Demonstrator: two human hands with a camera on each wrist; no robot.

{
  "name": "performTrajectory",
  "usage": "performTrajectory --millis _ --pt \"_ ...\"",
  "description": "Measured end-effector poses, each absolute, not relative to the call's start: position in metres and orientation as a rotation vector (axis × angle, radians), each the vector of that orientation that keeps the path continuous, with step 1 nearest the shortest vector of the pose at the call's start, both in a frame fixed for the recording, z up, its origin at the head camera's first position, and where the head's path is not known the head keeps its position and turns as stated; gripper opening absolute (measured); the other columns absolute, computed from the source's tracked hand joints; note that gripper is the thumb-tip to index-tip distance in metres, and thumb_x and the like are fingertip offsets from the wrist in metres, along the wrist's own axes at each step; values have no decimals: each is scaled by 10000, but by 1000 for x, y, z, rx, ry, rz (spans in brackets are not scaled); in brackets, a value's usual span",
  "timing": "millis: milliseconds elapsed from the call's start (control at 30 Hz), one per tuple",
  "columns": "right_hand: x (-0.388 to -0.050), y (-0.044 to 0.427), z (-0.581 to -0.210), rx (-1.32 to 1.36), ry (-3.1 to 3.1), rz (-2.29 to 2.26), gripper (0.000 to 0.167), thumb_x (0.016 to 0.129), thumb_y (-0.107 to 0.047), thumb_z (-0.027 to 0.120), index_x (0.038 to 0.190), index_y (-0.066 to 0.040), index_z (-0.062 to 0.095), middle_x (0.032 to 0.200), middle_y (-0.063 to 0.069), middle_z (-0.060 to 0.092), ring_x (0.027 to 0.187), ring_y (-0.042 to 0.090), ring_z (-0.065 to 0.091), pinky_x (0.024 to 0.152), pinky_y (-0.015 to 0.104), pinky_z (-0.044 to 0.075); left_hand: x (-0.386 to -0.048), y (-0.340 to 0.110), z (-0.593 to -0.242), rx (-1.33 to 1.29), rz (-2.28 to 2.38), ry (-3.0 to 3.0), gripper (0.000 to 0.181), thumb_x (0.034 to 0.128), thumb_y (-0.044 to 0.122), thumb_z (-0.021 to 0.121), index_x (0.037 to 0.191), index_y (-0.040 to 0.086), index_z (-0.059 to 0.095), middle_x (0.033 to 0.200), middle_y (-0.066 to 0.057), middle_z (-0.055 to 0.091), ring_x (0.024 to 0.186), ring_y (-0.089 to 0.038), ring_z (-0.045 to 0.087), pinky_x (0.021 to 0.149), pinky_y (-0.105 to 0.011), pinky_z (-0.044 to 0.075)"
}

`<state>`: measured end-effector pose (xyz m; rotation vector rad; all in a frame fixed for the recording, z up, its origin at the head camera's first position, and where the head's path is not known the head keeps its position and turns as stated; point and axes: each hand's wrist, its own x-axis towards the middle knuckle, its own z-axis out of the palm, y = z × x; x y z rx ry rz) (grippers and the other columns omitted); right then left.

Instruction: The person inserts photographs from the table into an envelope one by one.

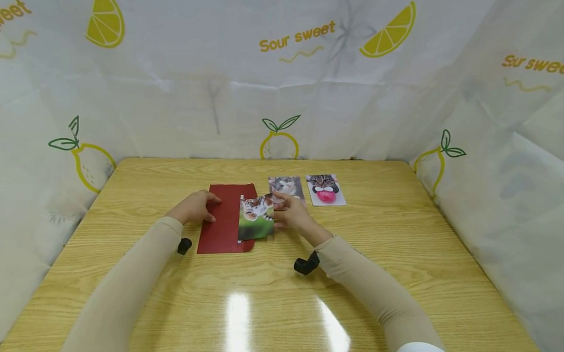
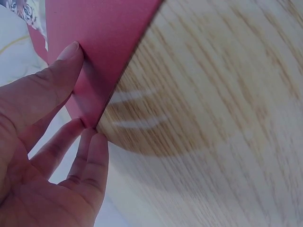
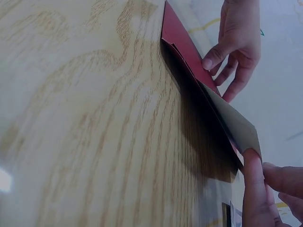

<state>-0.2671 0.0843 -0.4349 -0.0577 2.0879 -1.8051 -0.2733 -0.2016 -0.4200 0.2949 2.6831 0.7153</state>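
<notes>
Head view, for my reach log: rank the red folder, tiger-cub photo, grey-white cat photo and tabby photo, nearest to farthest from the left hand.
1. Red folder, touching left hand.
2. Tiger-cub photo, rightward.
3. Grey-white cat photo, further right.
4. Tabby photo, farthest right.

From my end, I see a creased white cloth (image 1: 177,122) across the top of the head view and down both sides. I can read its orange lettering (image 1: 297,35), "Sour sweet", at upper centre. Yellow lemon slices (image 1: 105,24) sit upper left and upper right; outlined lemons (image 1: 279,145) with green leaves show left, centre and right. Below, I have a wood-grain table (image 1: 380,193), glare (image 1: 238,327) at bottom centre.
</notes>
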Motion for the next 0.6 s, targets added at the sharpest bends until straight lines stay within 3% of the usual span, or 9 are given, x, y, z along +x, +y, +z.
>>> performTrajectory --millis 233,600 --pt "-269 82 -435 -49 2089 -1791 735 884 106 607 1506 -207 371 1016 89 514 718 118 598 627 288 599 -273 -201 -418 297 723 2680 540 855 54 721 1361 2 536 1436 -254 434 1351 -415 384 1095 -510 381" --pt "-269 75 -436 -54 2056 -1815 715 880 124 600 1503 -145 375 982 83 511 715 119 605 630 302 601 -274 -202 -420 294 725 2680 537 859 50 715 1363 3 534 1429 -249 450 1342 -406 398 1093 -505 387"
